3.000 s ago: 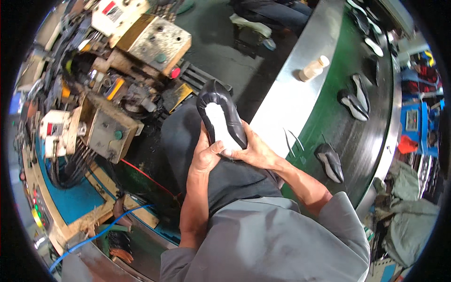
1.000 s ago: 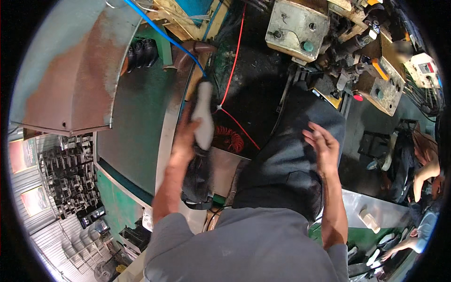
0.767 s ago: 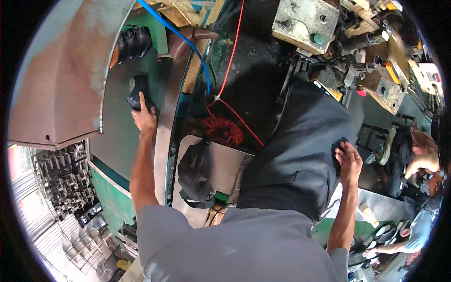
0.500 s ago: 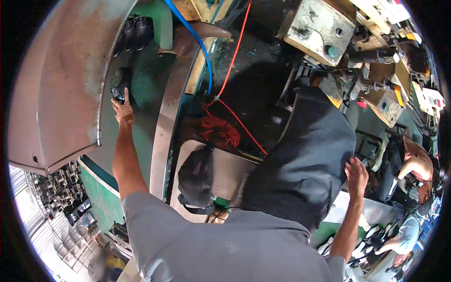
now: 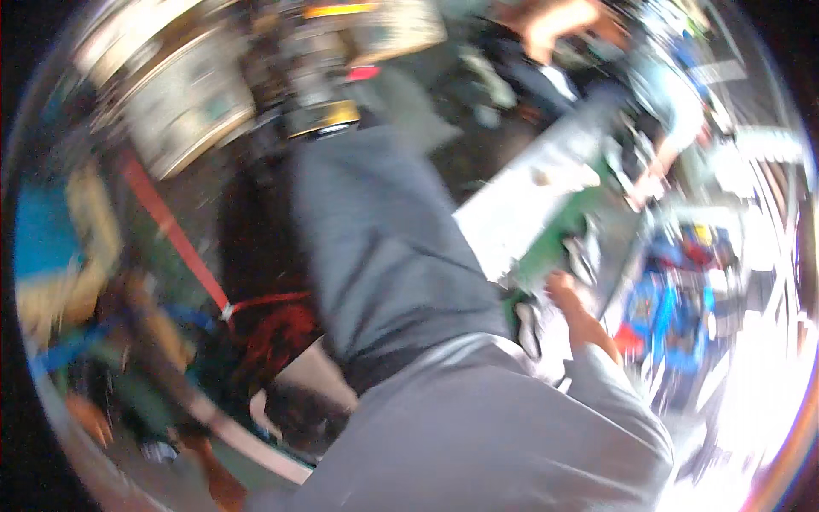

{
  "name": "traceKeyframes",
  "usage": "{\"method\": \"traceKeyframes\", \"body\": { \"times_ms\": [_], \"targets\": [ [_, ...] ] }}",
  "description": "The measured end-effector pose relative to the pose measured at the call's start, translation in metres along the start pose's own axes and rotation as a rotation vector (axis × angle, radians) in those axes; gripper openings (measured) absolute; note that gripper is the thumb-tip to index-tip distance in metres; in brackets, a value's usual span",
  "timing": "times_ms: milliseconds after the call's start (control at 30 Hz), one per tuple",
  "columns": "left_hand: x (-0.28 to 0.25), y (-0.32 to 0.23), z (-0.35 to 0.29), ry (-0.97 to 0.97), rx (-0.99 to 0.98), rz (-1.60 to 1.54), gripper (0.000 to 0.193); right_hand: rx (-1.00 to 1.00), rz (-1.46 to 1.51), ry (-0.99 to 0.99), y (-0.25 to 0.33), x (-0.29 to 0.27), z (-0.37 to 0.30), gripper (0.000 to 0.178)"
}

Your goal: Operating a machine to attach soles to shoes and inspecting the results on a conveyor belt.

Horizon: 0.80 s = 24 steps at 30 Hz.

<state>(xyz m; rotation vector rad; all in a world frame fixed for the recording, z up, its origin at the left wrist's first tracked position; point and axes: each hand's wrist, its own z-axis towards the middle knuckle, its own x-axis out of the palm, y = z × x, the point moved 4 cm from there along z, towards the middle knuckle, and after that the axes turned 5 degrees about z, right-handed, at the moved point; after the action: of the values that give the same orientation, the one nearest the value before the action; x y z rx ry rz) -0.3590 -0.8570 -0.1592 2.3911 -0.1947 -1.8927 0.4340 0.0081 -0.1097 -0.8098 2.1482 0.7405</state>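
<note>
The whole picture is smeared by motion. My right hand [image 5: 561, 290] reaches out over a green surface [image 5: 559, 224] between black-and-white shoes. One shoe [image 5: 582, 252] lies just beyond its fingers and another shoe [image 5: 529, 328] sits closer to my body. Whether the fingers touch either shoe is unclear. At the lower left, my left hand [image 5: 192, 442] is a dim blur inside the curved rail [image 5: 247, 448]. A dark object with a pale glint [image 5: 158, 450] is beside it; blur hides its kind and whether I hold it.
A long pale ledge [image 5: 516, 213] runs diagonally past my legs. Beyond it a co-worker in a light blue top [image 5: 670, 94] bends over shoes. Blue crates [image 5: 665, 316] stand at right. A red hose [image 5: 171, 226] and a control box [image 5: 192, 102] are at left.
My view has swung to the right. The left hand, earlier on a dark shoe, now shows at the lower left; my right hand has moved from beside my thigh to the shoes on the right.
</note>
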Motion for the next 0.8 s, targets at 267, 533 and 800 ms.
{"method": "traceKeyframes", "body": {
  "times_ms": [267,533,800],
  "targets": [
    [-0.083,-0.086,0.009,0.127,0.065,-0.099,0.067,0.299,-0.085,-0.148,-0.228,-0.038,-0.088,0.126],
    [-0.170,-0.286,0.090,0.091,0.562,-0.614,0.048,-0.164,-0.121,0.071,-0.181,-0.025,-0.073,0.136],
    [-0.277,-0.738,-0.232,0.707,1.210,-0.983,0.042,-0.012,0.897,0.135,-0.048,-0.004,-0.124,0.074]
  ]
}}
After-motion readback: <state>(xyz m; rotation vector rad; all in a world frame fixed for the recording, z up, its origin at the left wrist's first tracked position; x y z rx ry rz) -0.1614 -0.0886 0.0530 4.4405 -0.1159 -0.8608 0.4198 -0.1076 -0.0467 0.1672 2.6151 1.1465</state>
